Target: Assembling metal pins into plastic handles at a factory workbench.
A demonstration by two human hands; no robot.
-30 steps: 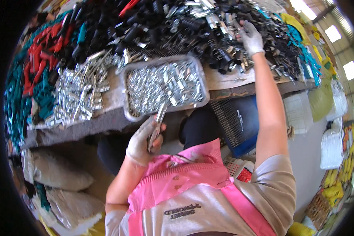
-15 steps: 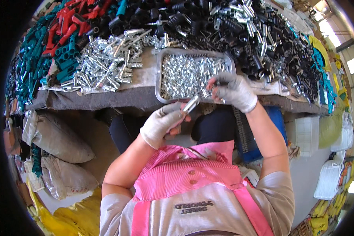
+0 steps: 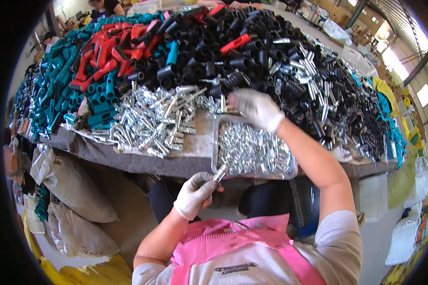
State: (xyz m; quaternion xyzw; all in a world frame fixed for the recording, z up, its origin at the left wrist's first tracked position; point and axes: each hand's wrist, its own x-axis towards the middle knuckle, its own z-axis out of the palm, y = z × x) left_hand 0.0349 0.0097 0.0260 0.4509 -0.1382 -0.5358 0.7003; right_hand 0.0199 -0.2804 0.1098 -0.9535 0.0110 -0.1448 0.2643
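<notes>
My left hand (image 3: 195,194), in a white work glove, is closed on a shiny metal sleeve (image 3: 219,174) just in front of the tray's near left corner. The sleeve tilts up and away from the fingers. My right hand (image 3: 260,110), also gloved, is stretched over the far edge of the metal tray (image 3: 215,147), beside the black ribbed parts. Its fingers are smeared by motion, so whether they hold anything is not visible. Small silvery pins (image 3: 252,147) fill the tray. A heap of longer metal sleeves and rods (image 3: 152,121) lies to its left.
Black ribbed sleeves (image 3: 209,50) are heaped behind the tray, with red handles (image 3: 104,52) and teal handles (image 3: 62,71) at the left. More metal tubes (image 3: 309,66) lie at the right. Sacks (image 3: 78,185) stand below the table. Other people (image 3: 104,7) sit across the table.
My right hand has moved from the tray's near right side to beyond its far edge. My left hand still holds the metal sleeve. The view has tilted up.
</notes>
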